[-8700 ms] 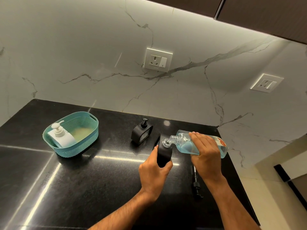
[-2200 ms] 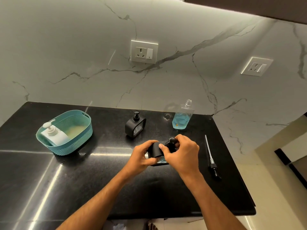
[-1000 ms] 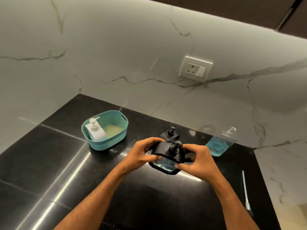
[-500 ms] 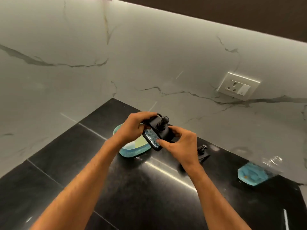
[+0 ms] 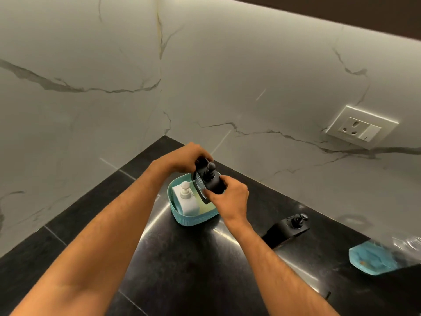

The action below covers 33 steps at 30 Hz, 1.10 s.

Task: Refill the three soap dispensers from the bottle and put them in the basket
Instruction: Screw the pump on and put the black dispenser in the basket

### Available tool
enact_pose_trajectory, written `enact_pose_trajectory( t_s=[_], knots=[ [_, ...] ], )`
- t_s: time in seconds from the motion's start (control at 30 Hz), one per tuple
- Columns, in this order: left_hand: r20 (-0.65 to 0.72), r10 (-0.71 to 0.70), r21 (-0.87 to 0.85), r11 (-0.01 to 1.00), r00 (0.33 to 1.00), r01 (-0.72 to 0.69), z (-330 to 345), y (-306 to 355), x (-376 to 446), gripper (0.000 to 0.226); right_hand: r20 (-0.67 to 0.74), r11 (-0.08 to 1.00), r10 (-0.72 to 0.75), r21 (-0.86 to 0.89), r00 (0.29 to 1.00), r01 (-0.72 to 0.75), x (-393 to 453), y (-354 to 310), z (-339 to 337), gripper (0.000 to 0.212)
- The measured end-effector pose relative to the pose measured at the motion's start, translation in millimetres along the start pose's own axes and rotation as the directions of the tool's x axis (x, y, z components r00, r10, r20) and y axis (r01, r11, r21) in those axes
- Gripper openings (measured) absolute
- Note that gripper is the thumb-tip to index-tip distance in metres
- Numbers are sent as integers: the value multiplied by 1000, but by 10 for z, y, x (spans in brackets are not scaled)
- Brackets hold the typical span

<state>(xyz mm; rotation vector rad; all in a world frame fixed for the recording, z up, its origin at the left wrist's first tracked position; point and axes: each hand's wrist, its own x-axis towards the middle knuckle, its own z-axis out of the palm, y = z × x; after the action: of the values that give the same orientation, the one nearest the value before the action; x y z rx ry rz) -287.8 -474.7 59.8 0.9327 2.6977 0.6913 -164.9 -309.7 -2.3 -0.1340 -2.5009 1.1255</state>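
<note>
Black dispenser (image 5: 210,181), pump on, tilted.

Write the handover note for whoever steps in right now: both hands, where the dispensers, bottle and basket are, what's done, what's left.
Hands: left hand and right hand are both shut on the black dispenser, pump on, held tilted over the teal basket.
Things: white dispenser stands in the basket. Second black dispenser sits on the black counter to the right, pump on. Soap bottle is at the far right, blue soap inside.
Done: one dispenser in the basket; the held one is nearly there.
Left: set the held dispenser down in the basket. Whether the second black one is filled cannot be told; fill it if needed, then put it in the basket.
</note>
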Motion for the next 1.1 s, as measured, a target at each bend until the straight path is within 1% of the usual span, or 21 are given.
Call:
enact_pose_trajectory(
  t_s=[0.13, 0.27, 0.37, 0.5, 0.57, 0.67, 0.83, 0.93, 1.1],
  knots=[
    [77, -6, 3, 1000, 997, 6, 145, -158, 54, 59, 36, 998, 59, -27, 998, -58, -69, 127, 163, 38],
    [111, -22, -2, 1000, 994, 23, 275, -320, 90, 62, 83, 995, 103, -19, 991, -101, -83, 214, 279, 38],
    [124, -32, 9, 999, 992, 31, 305, -416, 133, 63, 109, 993, 110, -61, 988, -104, -59, 227, 349, 38],
    [174, 0, 103, 995, 985, -19, 366, -476, 163, 52, 183, 987, 121, -128, 976, -98, -28, 240, 414, 48],
    [185, 8, 103, 994, 983, -27, 396, -491, 175, 50, 223, 983, 141, -147, 965, -109, 6, 269, 431, 50],
    [193, 19, 82, 996, 981, -36, 401, -491, 193, 51, 262, 978, 164, -171, 951, -121, 65, 324, 426, 44],
    [238, 5, 103, 994, 971, -30, 387, -537, 185, 57, 329, 985, 152, -126, 932, -116, 114, 376, 421, 28],
    [242, -18, 101, 995, 970, -6, 399, -562, 167, 59, 342, 985, 156, -120, 927, -121, 136, 388, 417, 28],
    [209, -37, 82, 996, 977, 20, 433, -591, 163, 60, 348, 986, 158, -114, 924, -125, 141, 381, 405, 26]
  ],
)
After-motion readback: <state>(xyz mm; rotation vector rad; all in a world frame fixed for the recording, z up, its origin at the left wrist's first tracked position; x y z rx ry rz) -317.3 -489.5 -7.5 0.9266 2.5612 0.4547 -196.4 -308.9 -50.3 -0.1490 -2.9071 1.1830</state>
